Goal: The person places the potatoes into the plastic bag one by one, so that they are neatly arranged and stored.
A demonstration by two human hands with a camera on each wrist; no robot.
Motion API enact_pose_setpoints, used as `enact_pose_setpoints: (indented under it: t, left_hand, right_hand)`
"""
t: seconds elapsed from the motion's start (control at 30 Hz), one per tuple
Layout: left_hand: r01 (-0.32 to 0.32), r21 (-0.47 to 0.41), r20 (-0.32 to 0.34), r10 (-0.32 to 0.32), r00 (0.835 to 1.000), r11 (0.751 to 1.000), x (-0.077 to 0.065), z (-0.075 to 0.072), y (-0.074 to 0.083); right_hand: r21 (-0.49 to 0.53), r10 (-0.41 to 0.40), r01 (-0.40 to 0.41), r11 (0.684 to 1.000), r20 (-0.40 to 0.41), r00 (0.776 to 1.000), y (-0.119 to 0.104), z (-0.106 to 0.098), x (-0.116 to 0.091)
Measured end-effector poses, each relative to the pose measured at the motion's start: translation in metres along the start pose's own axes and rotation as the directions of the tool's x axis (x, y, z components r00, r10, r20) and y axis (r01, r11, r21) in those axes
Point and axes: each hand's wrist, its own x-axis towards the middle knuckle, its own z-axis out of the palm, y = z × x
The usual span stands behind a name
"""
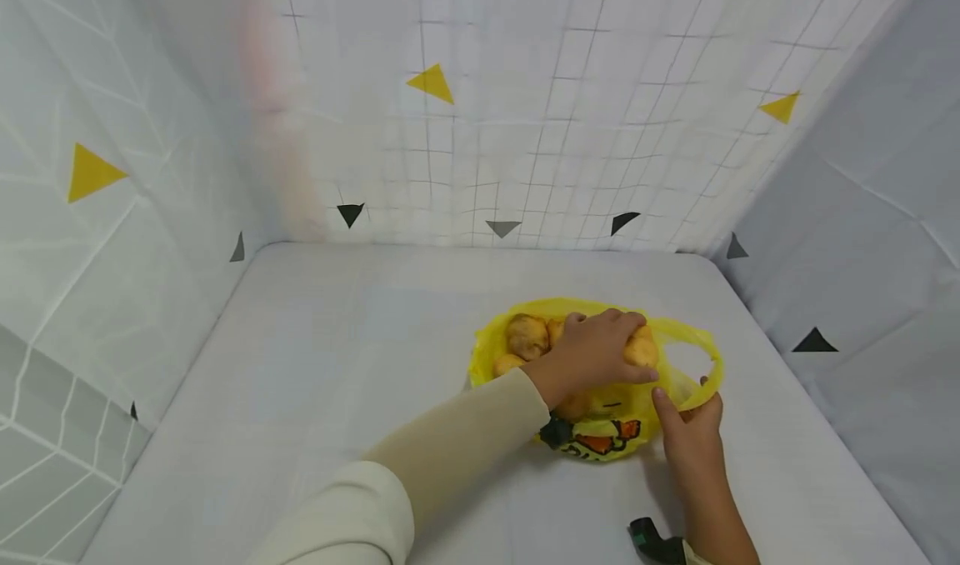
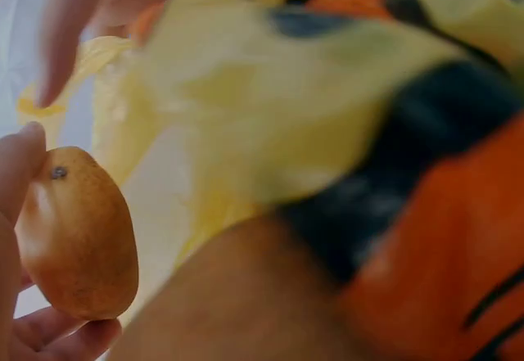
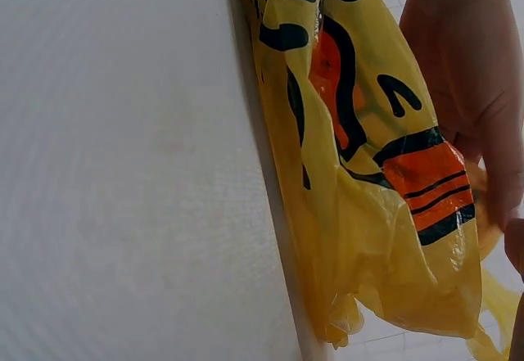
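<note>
A yellow plastic bag (image 1: 551,307) with a black-and-orange print lies on the table, its mouth spread open. Several potatoes (image 1: 527,336) are inside it. My left hand (image 1: 596,348) reaches over the bag and grips one potato (image 2: 82,238) at the bag's right side, thumb on one side and fingertips on the other. The right hand (image 1: 692,427) holds the bag's edge at the near right, close to the handle loop (image 1: 716,369). In the right wrist view the printed side of the bag (image 3: 434,295) hides part of the left hand.
The bag stands right of centre on a white table (image 1: 337,340). White cloth walls with yellow and dark triangle markers (image 1: 433,83) enclose the table's back and sides. A black wrist device (image 1: 654,540) sits at the right wrist.
</note>
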Motion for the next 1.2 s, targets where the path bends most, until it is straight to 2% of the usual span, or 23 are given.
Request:
enact_pose_setpoints:
  t: [0.13,0.37,0.63,0.87,1.2]
  left_hand:
    - [-0.027,0.080,-0.010,0.027,1.000,0.996,0.002,0.012,0.000]
    - [0.027,0.163,0.033,-0.033,0.999,0.986,0.001,0.016,-0.008]
    - [0.025,0.245,0.038,-0.036,0.999,0.969,0.000,0.023,-0.010]
    - [0.002,0.312,0.098,-0.034,0.995,0.950,0.001,0.027,-0.009]
    - [0.020,0.329,0.094,-0.054,0.994,0.944,-0.001,0.026,-0.007]
  right_hand:
    - [0.028,-0.012,0.012,1.000,0.000,1.000,0.000,0.000,0.000]
    - [0.054,0.003,-0.005,0.999,0.046,0.999,-0.004,0.000,0.003]
    - [0.027,0.053,-0.055,0.998,0.045,0.998,-0.004,0.000,0.002]
    - [0.036,-0.091,0.091,0.995,0.007,0.996,0.002,0.002,0.002]
    - [0.059,-0.050,0.048,0.997,0.036,0.998,0.002,0.001,0.002]
